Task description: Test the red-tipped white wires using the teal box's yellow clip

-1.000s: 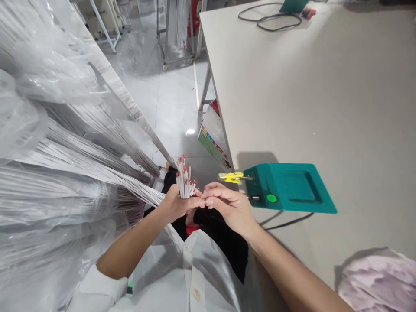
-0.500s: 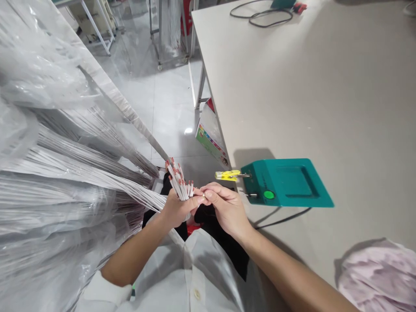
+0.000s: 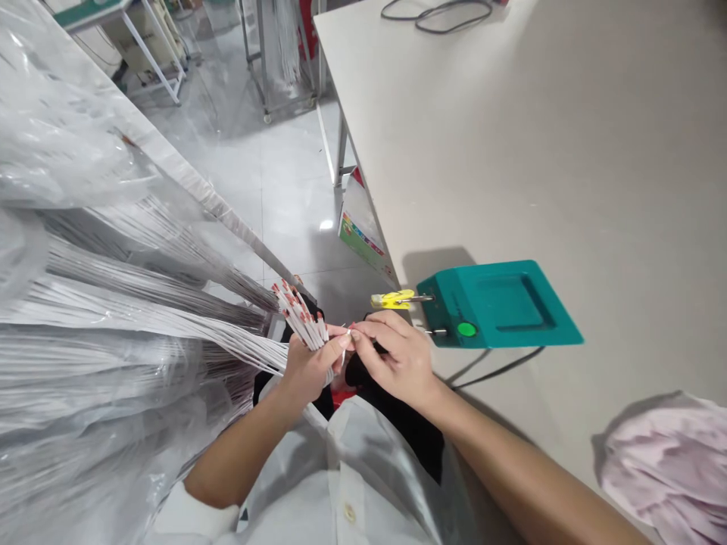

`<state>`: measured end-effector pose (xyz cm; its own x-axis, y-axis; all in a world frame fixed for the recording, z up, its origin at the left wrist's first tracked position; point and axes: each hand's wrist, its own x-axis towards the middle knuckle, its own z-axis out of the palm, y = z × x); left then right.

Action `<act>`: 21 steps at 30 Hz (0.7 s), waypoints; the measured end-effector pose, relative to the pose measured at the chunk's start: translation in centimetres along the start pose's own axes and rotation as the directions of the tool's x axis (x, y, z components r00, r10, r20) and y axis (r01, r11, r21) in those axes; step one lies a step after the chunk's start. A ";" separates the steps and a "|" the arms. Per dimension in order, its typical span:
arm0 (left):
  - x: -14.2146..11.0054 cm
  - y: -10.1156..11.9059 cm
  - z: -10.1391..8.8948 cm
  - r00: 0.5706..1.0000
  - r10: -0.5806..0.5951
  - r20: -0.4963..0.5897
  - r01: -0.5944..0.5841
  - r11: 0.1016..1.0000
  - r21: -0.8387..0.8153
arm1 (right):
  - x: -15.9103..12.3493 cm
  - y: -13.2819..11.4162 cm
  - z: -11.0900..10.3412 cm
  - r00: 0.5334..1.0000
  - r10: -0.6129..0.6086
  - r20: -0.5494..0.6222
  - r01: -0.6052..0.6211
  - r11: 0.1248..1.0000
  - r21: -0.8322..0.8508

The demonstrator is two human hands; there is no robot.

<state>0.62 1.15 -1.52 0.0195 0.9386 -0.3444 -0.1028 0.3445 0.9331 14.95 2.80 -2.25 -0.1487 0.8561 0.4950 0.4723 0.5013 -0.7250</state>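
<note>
Left hand (image 3: 310, 371) clamped round red-tipped white wires (image 3: 302, 318); right hand (image 3: 394, 352), touching left, pinches likely one wire end (image 3: 348, 331). That one looks in progress; count done unclear. Teal device (image 3: 500, 303) on bench (image 3: 511, 166) right of hands, untouched.

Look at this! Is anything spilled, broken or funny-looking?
Nothing looks spilled or broken. One oddity: a yellow plastic-looking clip sits on one metal prong of the teal, tray-topped device, while the other prong has none. Also, the thin white red-tipped strands in the left hand end unevenly.
</note>
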 end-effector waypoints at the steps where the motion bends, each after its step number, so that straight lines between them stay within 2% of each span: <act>1: -0.1 0.2 0.0 1.000 0.002 -0.004 -0.002 0.999 0.033 | -0.1 0.3 -0.2 0.997 -0.082 0.016 0.083 0.992 -0.094; 4: -0.2 0.6 0.2 1.000 -0.003 -0.023 0.005 0.997 0.078 | -0.2 1.1 -0.6 0.967 -0.236 0.095 0.253 0.930 -0.268; 7: -0.2 0.8 0.3 0.999 -0.005 -0.038 0.008 0.997 0.080 | -0.2 1.1 -0.9 0.958 -0.259 0.120 0.282 0.925 -0.254; 9: -0.2 0.8 0.2 0.999 0.009 -0.040 -0.006 0.997 0.083 | -0.1 1.0 -1.0 0.973 -0.203 0.111 0.218 0.964 -0.153; 11: -0.2 0.8 -0.1 0.998 0.024 -0.050 -0.020 0.997 0.079 | 0.0 0.7 -1.1 0.993 -0.085 0.080 0.087 0.996 -0.018; 15: -0.2 0.8 -0.3 0.999 0.016 -0.039 -0.013 0.995 0.097 | 0.4 0.3 -0.8 0.984 0.172 0.049 -0.178 0.965 0.191; 18: -0.3 1.1 0.0 1.000 0.003 0.000 -0.003 0.991 0.136 | 0.5 0.0 -0.5 0.971 0.212 0.112 -0.233 0.942 0.241; 21: -0.5 1.4 0.4 0.999 -0.016 0.029 0.010 0.981 0.192 | 0.3 -0.4 -0.2 0.979 0.177 0.095 -0.194 0.960 0.203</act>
<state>0.90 1.21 0.02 0.0504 0.9330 -0.3564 0.0906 0.3511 0.9319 14.90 2.84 -1.69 -0.1448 0.9395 0.3105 0.3059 0.3409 -0.8889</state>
